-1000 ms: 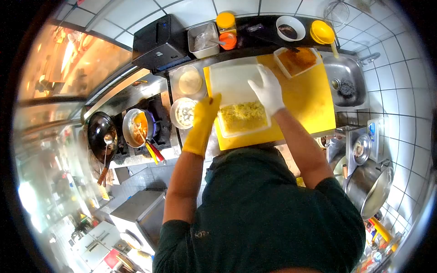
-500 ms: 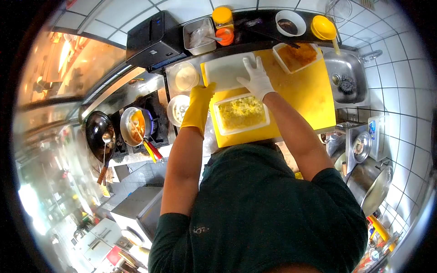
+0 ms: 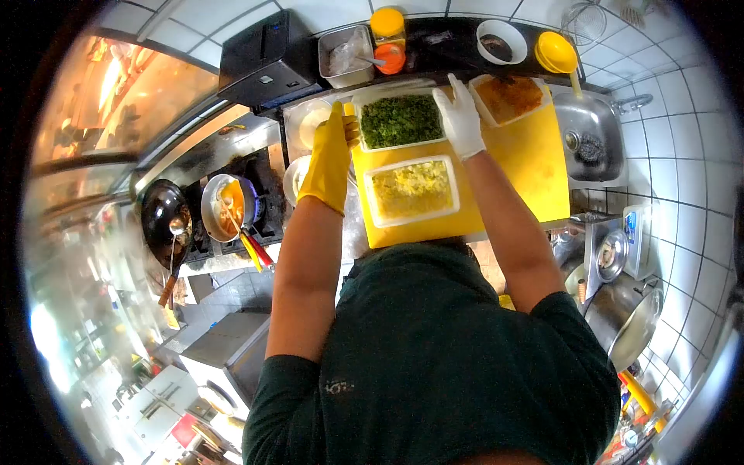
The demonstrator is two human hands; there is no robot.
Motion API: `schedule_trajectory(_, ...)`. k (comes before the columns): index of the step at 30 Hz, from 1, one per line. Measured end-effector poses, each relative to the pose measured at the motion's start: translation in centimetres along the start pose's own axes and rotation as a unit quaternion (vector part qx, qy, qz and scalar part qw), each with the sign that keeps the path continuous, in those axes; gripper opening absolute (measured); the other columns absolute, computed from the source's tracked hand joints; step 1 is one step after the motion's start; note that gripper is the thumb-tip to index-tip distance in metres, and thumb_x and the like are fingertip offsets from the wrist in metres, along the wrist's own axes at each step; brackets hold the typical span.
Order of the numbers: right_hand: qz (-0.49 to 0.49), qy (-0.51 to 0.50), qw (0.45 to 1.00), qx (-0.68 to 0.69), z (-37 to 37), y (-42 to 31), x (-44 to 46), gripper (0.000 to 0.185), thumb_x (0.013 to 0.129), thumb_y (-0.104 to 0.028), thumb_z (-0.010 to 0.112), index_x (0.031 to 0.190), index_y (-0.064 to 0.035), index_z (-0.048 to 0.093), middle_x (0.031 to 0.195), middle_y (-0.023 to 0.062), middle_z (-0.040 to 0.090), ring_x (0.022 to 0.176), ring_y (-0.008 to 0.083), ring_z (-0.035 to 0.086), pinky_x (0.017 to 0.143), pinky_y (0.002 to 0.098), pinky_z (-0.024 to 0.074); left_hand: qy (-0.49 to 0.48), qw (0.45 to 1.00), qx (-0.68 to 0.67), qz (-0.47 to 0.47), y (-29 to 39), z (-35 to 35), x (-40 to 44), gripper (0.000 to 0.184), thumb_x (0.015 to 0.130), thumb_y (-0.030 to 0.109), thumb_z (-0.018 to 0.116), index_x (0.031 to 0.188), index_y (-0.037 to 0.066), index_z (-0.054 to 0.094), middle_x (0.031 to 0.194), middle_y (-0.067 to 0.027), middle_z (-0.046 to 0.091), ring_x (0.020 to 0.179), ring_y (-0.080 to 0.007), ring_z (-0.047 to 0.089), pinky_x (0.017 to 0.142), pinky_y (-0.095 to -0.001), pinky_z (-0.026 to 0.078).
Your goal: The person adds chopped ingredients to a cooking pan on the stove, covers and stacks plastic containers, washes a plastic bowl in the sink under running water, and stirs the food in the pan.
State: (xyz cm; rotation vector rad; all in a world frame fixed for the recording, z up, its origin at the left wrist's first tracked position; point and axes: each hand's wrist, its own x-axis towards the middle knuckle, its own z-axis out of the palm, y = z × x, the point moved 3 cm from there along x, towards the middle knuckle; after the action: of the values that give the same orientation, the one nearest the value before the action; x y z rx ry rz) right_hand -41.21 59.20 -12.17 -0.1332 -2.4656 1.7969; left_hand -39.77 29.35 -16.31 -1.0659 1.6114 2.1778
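My left hand (image 3: 332,159), in a yellow rubber glove, is at the left side of a white tub (image 3: 403,146) of chopped greens (image 3: 401,120). Its fingers are curled in; what they grip, if anything, I cannot make out. On the tub's right side is my right hand (image 3: 463,124) in a white glove, fingers stretched upward and thumb apart. A pale strip (image 3: 391,88) runs along the tub's far edge, possibly its lid seen edge-on. Nearer me, a second white tub (image 3: 413,219) holds chopped pale yellow-green food (image 3: 411,190).
Both tubs stand on a yellow cutting board (image 3: 519,167), along with a tub of orange-brown food (image 3: 510,99). A sink (image 3: 583,128) lies to the right. On the left stove, a pan (image 3: 226,205) sits over a blue flame beside a dark wok (image 3: 165,221).
The translucent lid no longer covers the far tub, so chopped greens now show. My right hand has moved from lying on the lid to the tub's right side; my left fingers have curled.
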Motion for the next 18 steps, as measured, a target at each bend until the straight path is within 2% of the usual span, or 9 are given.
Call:
schedule_trajectory(4,-0.017,-0.006,0.998,-0.052,-3.4,0.3,-4.2,0.063,0.103,-0.034,0.064,0.155,-0.0034,0.045,0.161,0.0215,0.043,0.150,0.0336,0.041,0.122,0.0417,0.0331,0.028,0.992,0.028,0.116,-0.5,-3.2,-7.2,0.039,0.101,0.044,0.067,0.108,0.006,0.075,0.088,-0.0065,0.074,0.063,-0.0170,0.066,0.056,-0.0276,0.051)
schedule_trajectory(8,0.005,0.013,0.990,-0.139,-8.4,2.2,-10.1,0.055,0.106,-0.025,0.058,0.154,-0.0012,0.046,0.156,0.0210,0.049,0.145,0.0320,0.047,0.120,0.0402,0.0373,0.028,0.973,0.143,0.181,-2.2,-8.7,-19.0,0.036,0.105,0.024,0.063,0.133,0.002,0.068,0.105,-0.0093,0.076,0.075,-0.0128,0.069,0.060,-0.0243,0.053)
schedule_trajectory(9,-0.008,0.025,0.981,-0.192,-9.9,4.1,-11.7,0.053,0.107,-0.024,0.056,0.154,-0.0011,0.047,0.155,0.0214,0.051,0.144,0.0323,0.048,0.119,0.0404,0.0378,0.052,0.975,0.136,0.169,-3.1,-10.8,-21.1,0.036,0.104,0.019,0.064,0.136,0.002,0.066,0.109,-0.0100,0.076,0.078,-0.0127,0.069,0.062,-0.0238,0.054)
schedule_trajectory(11,0.068,0.081,0.993,-0.043,-12.3,7.6,-14.6,0.053,0.102,-0.024,0.064,0.150,-0.0028,0.053,0.155,0.0172,0.052,0.143,0.0306,0.049,0.120,0.0408,0.0365,0.134,0.950,0.219,0.175,-4.2,-15.4,-25.2,0.038,0.103,0.013,0.064,0.140,0.005,0.064,0.111,-0.0089,0.075,0.083,-0.0114,0.069,0.064,-0.0221,0.054)
schedule_trajectory(12,0.068,0.087,0.986,-0.124,-13.4,7.5,-15.8,0.051,0.103,-0.022,0.063,0.149,-0.0023,0.054,0.155,0.0176,0.053,0.142,0.0314,0.050,0.120,0.0406,0.0367,0.180,0.942,0.202,0.200,-5.1,-17.8,-26.9,0.037,0.103,0.009,0.062,0.140,0.006,0.064,0.113,-0.0084,0.075,0.086,-0.0095,0.069,0.063,-0.0204,0.052)
schedule_trajectory(13,0.064,0.091,0.973,-0.201,-14.4,7.3,-16.9,0.048,0.103,-0.020,0.062,0.147,-0.0018,0.056,0.154,0.0180,0.053,0.141,0.0322,0.051,0.120,0.0404,0.0368,0.228,0.931,0.188,0.215,-6.2,-21.3,-27.9,0.039,0.102,0.004,0.060,0.141,0.003,0.063,0.118,-0.0116,0.075,0.091,-0.0141,0.071,0.073,-0.0244,0.055)
schedule_trajectory(15,0.066,0.106,0.967,-0.221,-15.1,8.3,-19.0,0.045,0.104,-0.019,0.059,0.145,-0.0010,0.058,0.151,0.0197,0.055,0.140,0.0354,0.052,0.121,0.0408,0.0368,0.339,0.813,0.326,0.343,-7.3,-27.9,-28.5,0.040,0.101,0.000,0.058,0.142,-0.001,0.060,0.121,-0.0160,0.074,0.100,-0.0209,0.072,0.088,-0.0310,0.056)
schedule_trajectory(16,0.032,0.074,0.962,-0.260,-15.6,10.0,-19.7,0.047,0.106,-0.021,0.055,0.146,0.0033,0.055,0.153,0.0214,0.053,0.142,0.0349,0.050,0.121,0.0413,0.0357,0.376,0.790,0.361,0.322,-6.0,-28.9,-30.0,0.045,0.096,-0.006,0.057,0.141,-0.004,0.059,0.125,-0.0218,0.072,0.111,-0.0311,0.071,0.101,-0.0372,0.053)
schedule_trajectory(18,0.015,0.048,0.963,-0.264,-15.3,11.3,-20.7,0.049,0.108,-0.022,0.051,0.146,0.0086,0.052,0.155,0.0234,0.051,0.144,0.0346,0.047,0.121,0.0415,0.0349,0.389,0.716,0.480,0.326,-4.8,-31.9,-30.2,0.052,0.091,-0.005,0.055,0.143,-0.005,0.057,0.130,-0.0268,0.068,0.120,-0.0407,0.067,0.105,-0.0405,0.052)
